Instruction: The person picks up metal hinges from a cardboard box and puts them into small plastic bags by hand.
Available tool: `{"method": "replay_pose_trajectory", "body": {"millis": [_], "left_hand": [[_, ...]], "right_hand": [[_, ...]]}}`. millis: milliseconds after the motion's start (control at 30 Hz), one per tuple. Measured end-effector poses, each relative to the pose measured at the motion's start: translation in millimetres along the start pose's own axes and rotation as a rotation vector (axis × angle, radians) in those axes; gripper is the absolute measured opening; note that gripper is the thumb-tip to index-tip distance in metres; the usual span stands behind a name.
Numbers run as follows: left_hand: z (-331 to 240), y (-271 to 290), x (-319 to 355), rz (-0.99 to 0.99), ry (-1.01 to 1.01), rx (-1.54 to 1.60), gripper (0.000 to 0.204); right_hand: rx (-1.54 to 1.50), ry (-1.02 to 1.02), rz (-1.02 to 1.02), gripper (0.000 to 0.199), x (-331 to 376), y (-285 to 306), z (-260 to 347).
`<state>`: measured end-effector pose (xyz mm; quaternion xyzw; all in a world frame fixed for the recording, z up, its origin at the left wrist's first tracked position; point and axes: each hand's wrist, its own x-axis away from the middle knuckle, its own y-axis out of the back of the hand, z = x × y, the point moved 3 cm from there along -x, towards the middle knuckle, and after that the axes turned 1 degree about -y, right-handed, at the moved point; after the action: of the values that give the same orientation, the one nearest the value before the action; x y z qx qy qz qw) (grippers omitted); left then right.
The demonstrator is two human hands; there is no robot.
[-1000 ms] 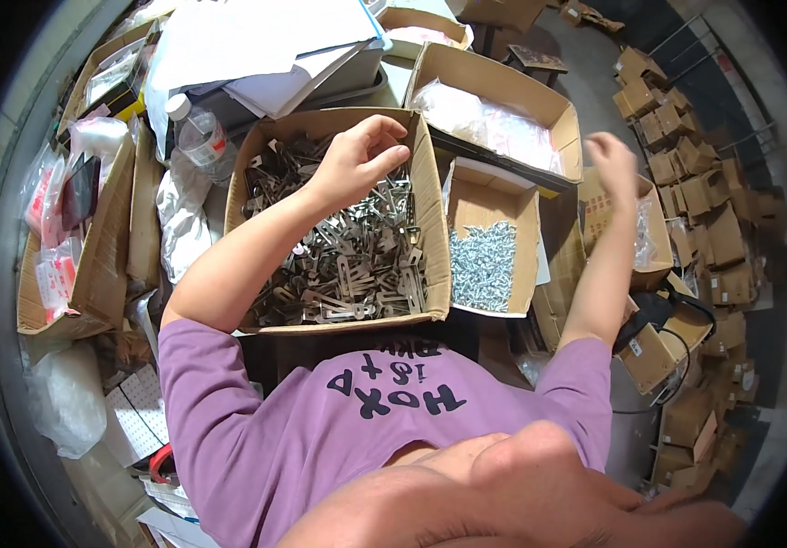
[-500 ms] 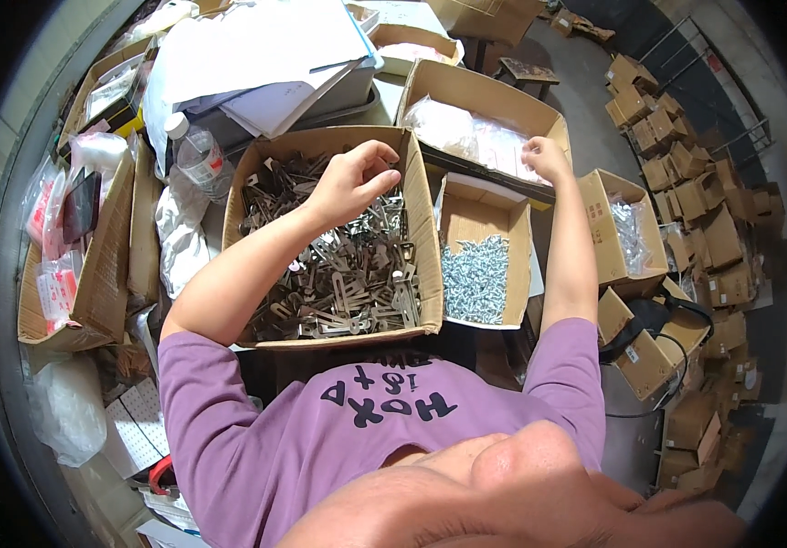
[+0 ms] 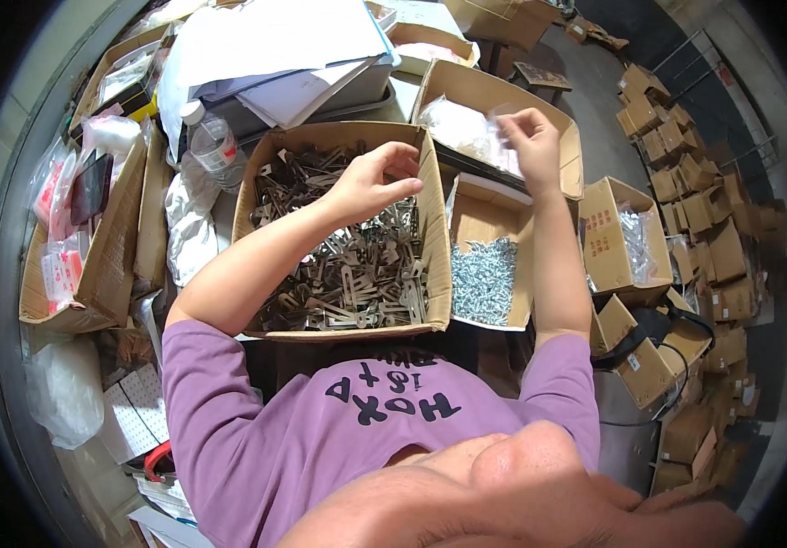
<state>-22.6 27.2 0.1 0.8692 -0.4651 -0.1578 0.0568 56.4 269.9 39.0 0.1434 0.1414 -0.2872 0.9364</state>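
Observation:
My left hand (image 3: 380,184) hovers over a cardboard box of slotted metal brackets (image 3: 357,283). Its fingers are loosely curved, the thumb stands apart, and nothing shows between them. Over the long cardboard box (image 3: 565,137) at the back, my right hand (image 3: 534,151) has its thumb and fingertips pinched together. They appear to grip the edge of a clear plastic bag (image 3: 500,123), partly hidden by the hand. Other clear plastic bags (image 3: 455,123) lie in that box. Small silvery screws (image 3: 485,283) fill the near part of a smaller box, beside my right forearm.
Papers (image 3: 274,46) lie on a grey bin at the back left, near a plastic bottle (image 3: 213,146). A carton with red-printed bags (image 3: 63,269) stands left. At the right are a carton of bagged parts (image 3: 635,242) and many stacked cartons (image 3: 722,247).
My right hand has moved left across the box of plastic bags, and its fingers have come together. My left hand stays over the brackets. The whole view has shifted slightly.

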Motion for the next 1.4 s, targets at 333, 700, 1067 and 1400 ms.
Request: {"method": "replay_pose_trajectory", "body": {"millis": [333,700,1067,1400], "left_hand": [[7.7,10.6,-2.8,-0.046,0.156,0.725,0.011],[-4.5,36.6,-4.4,-0.331,0.033,0.595,0.015],[0.4,22.1,-3.4,-0.251,-0.06,-0.03,0.021],[-14.9,12.7,1.7,-0.114,-0.155,-0.396,0.027]], "right_hand": [[-0.462,-0.047,0.275,0.013,50.3,-72.3,26.5],[-0.088,-0.18,0.371,0.012,55.0,-75.6,1.1],[0.126,0.253,0.276,0.017,69.4,-78.0,43.9],[0.48,0.371,0.464,0.027,77.2,-86.8,52.2]]}}
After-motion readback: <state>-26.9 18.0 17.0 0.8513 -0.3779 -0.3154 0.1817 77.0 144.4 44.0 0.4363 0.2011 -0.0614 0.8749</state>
